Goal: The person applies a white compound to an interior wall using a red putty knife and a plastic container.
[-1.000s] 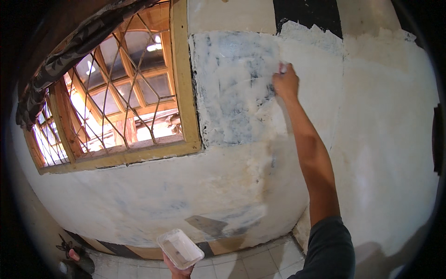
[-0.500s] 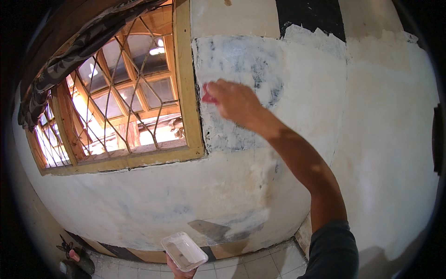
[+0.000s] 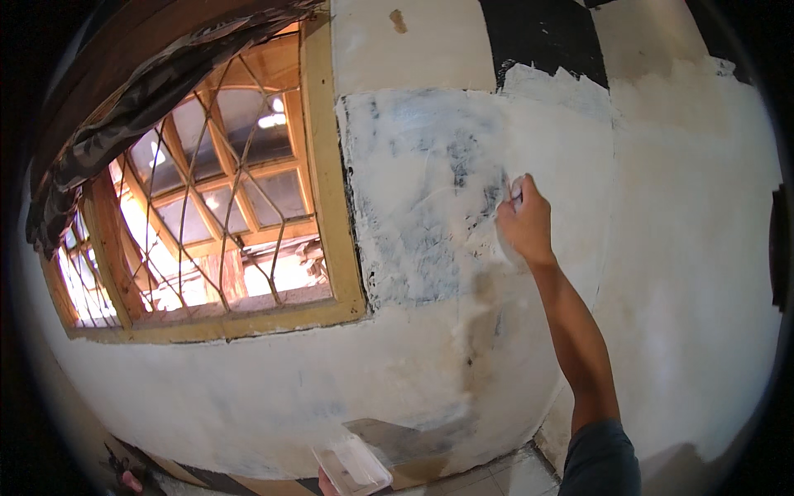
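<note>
My right hand is closed around a small putty scraper, mostly hidden by the fingers; a thin pale edge of it shows. It is against the wall at the right side of a bluish-white smeared patch, where dark marks show through the coating. Low in the view, my left hand grips a white plastic tub by its side. White paste lies inside the tub, which is tilted. Most of the left hand is hidden or cut off by the lower edge.
A yellow-framed window with a metal grille stands left of the patch. A dark patterned curtain hangs along its upper left. Black and beige squares show above the coated wall. Floor tiles lie below.
My right hand has moved right across the patch, away from the window frame. The view has tilted up, so the wall and the tub sit lower in it.
</note>
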A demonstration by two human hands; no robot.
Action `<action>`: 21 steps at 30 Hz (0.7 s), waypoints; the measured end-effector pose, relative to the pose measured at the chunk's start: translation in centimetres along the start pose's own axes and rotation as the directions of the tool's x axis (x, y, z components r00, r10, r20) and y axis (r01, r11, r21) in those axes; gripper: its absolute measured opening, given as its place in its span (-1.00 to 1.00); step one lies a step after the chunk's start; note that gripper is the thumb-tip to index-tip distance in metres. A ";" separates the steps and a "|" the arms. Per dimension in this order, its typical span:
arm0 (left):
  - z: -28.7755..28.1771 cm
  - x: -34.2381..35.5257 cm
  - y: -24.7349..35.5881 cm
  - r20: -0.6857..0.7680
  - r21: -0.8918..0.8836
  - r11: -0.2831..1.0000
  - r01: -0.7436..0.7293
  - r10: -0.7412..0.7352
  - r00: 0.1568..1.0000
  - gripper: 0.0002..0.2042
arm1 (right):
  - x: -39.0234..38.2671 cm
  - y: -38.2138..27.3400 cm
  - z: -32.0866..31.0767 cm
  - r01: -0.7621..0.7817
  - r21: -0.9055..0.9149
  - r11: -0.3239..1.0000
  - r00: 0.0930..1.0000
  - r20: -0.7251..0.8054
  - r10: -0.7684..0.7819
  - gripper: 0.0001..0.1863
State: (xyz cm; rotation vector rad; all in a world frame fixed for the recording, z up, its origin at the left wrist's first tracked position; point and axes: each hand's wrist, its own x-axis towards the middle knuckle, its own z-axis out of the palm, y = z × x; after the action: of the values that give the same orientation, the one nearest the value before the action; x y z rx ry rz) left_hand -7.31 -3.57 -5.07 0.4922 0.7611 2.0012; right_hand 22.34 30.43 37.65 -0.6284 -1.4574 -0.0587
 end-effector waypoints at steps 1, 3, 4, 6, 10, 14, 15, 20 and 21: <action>-0.4 0.6 -0.1 0.050 0.266 0.956 -0.127 0.118 0.992 -0.26 | 1.1 0.2 0.8 -0.034 -0.036 0.999 0.999 0.008 0.034 -0.78; -0.5 1.5 -0.4 0.066 -0.071 0.997 0.040 -0.035 0.997 -0.28 | 2.8 -0.5 2.8 -0.137 -0.055 0.989 0.989 -0.071 0.133 -0.74; -0.2 1.9 -0.6 0.069 -0.401 0.895 0.196 -0.184 0.980 -0.29 | 3.3 -1.5 4.3 0.073 -0.011 0.997 0.994 -0.075 -0.074 -0.74; 1.0 2.1 -1.2 0.039 -0.446 0.865 0.229 -0.237 0.971 -0.29 | 3.2 -4.8 8.7 0.146 0.004 0.989 0.989 -0.036 -0.146 -0.86; 3.5 2.1 -2.0 0.010 -0.411 0.883 0.226 -0.243 0.970 -0.29 | -1.9 -10.5 12.5 0.440 0.127 0.889 0.840 0.291 -0.457 -0.79; 4.3 1.8 -2.2 -0.009 -0.392 0.895 0.212 -0.234 0.972 -0.30 | -2.9 -11.3 8.6 0.534 0.179 0.826 0.736 0.383 -0.558 -0.76; 4.3 1.8 -2.3 -0.016 -0.392 0.895 0.211 -0.236 0.972 -0.30 | -1.3 -11.3 7.7 0.542 0.183 0.820 0.726 0.389 -0.567 -0.76; 4.1 1.3 -2.6 -0.049 -0.372 0.907 0.195 -0.229 0.972 -0.30 | 8.7 -11.8 6.9 0.806 -0.019 0.591 0.583 0.190 -0.790 -0.75; 4.1 1.1 -2.5 -0.057 -0.369 0.910 0.187 -0.224 0.973 -0.30 | 8.6 -11.6 6.7 0.801 -0.016 0.599 0.582 0.259 -0.771 -0.75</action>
State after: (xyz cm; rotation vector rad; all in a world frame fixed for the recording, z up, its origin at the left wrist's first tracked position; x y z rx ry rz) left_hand -3.87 -0.32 -3.73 0.0915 0.4622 1.9175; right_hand 12.74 26.43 49.79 -0.0223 -1.8796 -0.8280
